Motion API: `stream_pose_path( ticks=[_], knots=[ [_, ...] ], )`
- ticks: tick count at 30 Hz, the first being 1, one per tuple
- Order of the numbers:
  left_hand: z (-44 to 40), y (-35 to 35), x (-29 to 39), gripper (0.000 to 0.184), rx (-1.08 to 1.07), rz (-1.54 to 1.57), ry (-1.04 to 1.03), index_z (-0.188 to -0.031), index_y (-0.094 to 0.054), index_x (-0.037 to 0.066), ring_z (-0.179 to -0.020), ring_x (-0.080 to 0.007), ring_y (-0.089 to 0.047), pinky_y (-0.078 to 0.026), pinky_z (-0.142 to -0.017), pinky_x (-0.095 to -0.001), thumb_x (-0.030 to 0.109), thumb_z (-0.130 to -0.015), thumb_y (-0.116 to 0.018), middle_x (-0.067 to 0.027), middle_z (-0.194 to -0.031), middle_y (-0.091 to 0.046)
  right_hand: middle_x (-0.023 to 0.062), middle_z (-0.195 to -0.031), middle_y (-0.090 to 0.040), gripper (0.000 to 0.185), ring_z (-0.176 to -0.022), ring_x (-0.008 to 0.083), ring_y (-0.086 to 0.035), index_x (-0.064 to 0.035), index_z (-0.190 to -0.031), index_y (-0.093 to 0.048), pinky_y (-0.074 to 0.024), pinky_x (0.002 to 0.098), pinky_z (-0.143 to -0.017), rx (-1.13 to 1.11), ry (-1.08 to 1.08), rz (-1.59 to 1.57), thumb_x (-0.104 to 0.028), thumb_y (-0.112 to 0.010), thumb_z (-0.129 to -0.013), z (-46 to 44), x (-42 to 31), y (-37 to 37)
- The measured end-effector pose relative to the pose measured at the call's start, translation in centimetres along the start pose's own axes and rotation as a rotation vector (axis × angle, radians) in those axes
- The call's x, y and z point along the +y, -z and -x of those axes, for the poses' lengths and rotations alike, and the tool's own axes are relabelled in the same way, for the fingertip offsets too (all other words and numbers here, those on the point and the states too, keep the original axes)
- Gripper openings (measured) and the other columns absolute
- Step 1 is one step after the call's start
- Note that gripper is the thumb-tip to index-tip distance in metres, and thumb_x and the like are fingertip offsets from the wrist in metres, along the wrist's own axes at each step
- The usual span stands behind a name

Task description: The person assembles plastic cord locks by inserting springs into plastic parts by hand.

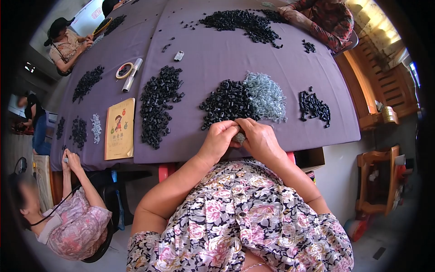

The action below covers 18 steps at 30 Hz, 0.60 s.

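Observation:
My left hand [220, 138] and my right hand [260, 137] meet at the near edge of the table, fingers bent and closed together. Between them shows a small greyish thing [239, 138], mostly covered by the fingers, its kind unclear. Just beyond my hands lies a heap of black plastic caps [229, 103]. Against its right side rests a heap of small clear plastic pieces [266, 96]. Farther right is a smaller pile of narrow black pieces [314, 108]. To the left, a long pile of black caps [159, 105] stretches away from me.
A yellow booklet [120, 129], a tape roll [124, 70] and a clear roll [132, 75] lie on the purple cloth [199, 54]. A big black heap [242, 25] is at the far side. Other people sit left and far right, and one stands at far left.

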<state>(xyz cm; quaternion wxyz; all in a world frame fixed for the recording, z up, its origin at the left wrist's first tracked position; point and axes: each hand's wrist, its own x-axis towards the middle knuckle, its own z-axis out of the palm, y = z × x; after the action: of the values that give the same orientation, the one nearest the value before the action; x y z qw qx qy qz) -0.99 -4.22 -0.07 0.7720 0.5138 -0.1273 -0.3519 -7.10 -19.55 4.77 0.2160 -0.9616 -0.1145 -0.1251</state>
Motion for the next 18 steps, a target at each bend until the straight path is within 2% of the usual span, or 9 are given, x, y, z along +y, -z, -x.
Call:
stream_pose_path(
  ticks=[8, 18],
  knots=[
    [-0.06, 0.06, -0.59, 0.024, -0.007, -0.003, -0.027, -0.107, -0.068, 0.001, -0.081, -0.0095, -0.066, -0.057, -0.068, -0.0245, 0.018, -0.103, -0.052, -0.0032, -0.094, -0.069, 0.0159, -0.091, -0.065, 0.033, -0.083, 0.0373, -0.067, -0.0023, -0.107, -0.06, -0.054, 0.045, -0.07, -0.008, -0.002, -0.022, -0.003, -0.066, -0.074, -0.03, 0.05, -0.06],
    [-0.29, -0.63, -0.31, 0.023, 0.055, -0.051, -0.037, -0.098, -0.07, 0.003, -0.074, -0.0055, -0.06, -0.057, -0.063, -0.0248, 0.017, -0.102, -0.051, 0.0017, -0.083, -0.063, 0.0133, -0.089, -0.064, 0.039, -0.081, 0.0326, -0.068, -0.0025, -0.108, -0.055, -0.0551, 0.0423, -0.067, -0.012, 0.055, 0.128, -0.007, -0.071, -0.073, 0.01, 0.16, -0.58]
  ],
)
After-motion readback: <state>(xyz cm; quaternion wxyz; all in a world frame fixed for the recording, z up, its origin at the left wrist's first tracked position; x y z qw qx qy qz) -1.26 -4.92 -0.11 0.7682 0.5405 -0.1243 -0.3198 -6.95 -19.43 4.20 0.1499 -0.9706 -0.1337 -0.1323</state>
